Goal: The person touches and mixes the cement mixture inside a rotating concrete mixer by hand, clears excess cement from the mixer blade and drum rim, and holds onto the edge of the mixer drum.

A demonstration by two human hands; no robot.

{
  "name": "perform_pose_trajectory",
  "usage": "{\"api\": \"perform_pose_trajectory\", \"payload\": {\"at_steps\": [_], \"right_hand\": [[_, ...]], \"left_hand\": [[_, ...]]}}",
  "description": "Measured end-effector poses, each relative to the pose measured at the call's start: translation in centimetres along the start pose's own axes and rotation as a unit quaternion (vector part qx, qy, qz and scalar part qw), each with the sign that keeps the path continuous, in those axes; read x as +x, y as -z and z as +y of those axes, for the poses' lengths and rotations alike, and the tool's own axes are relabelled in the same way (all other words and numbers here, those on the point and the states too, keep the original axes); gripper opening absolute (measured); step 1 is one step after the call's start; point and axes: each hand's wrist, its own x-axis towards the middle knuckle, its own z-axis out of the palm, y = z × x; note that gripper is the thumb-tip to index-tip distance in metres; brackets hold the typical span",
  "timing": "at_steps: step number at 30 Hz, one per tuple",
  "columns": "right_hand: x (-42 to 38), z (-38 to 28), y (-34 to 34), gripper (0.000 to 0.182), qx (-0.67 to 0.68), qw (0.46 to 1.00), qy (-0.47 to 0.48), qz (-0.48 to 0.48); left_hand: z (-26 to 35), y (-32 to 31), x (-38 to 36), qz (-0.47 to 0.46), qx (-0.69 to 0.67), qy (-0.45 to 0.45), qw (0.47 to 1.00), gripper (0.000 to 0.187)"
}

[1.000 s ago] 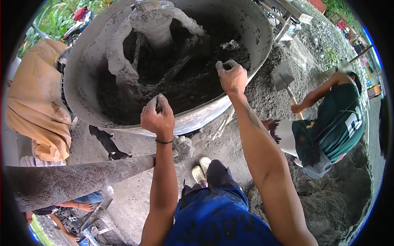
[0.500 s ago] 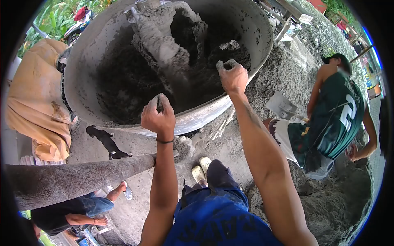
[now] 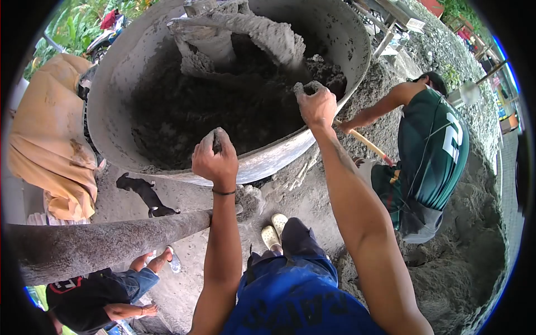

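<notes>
Both my hands are held up over the near rim of a big round mixing pan (image 3: 114, 111). My left hand (image 3: 216, 159) is closed, thumb and fingers curled together with grey dust on them; a dark band is round the wrist. Closed in a similar curl, my right hand (image 3: 317, 106) is higher and further right, near the pan's right wall. Whether anything is in either hand's fingers I cannot make out. Inside the pan is dark grey wet mix (image 3: 212, 106). A mix-coated metal arm (image 3: 273, 39) reaches across it from the hub.
A person in a green jersey (image 3: 435, 139) bends at right, gripping a wooden handle (image 3: 365, 144) beside grey sand (image 3: 452, 268). A thick pole (image 3: 111, 245) crosses at left. A black-and-white dog (image 3: 146, 192), a person in black (image 3: 84, 296) and a tan cover (image 3: 50, 134) are also left.
The mixing arm has swung round to the right inside the pan. The person in green has leaned in toward the pan with the handle. My hands have stayed in place.
</notes>
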Motion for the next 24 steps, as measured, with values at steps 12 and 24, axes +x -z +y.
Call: {"api": "perform_pose_trajectory", "payload": {"at_steps": [12,24], "right_hand": [[0.2,0.2,-0.5,0.039,0.001,1.0,0.003,-0.008],[0.4,0.1,-1.1,0.038,0.01,1.0,0.001,0.011]], "left_hand": [[-0.1,0.0,0.1,0.016,-0.005,-0.02,1.0,0.012],[-0.2,-0.4,0.2,0.001,-0.004,-0.002,1.0,0.01]]}}
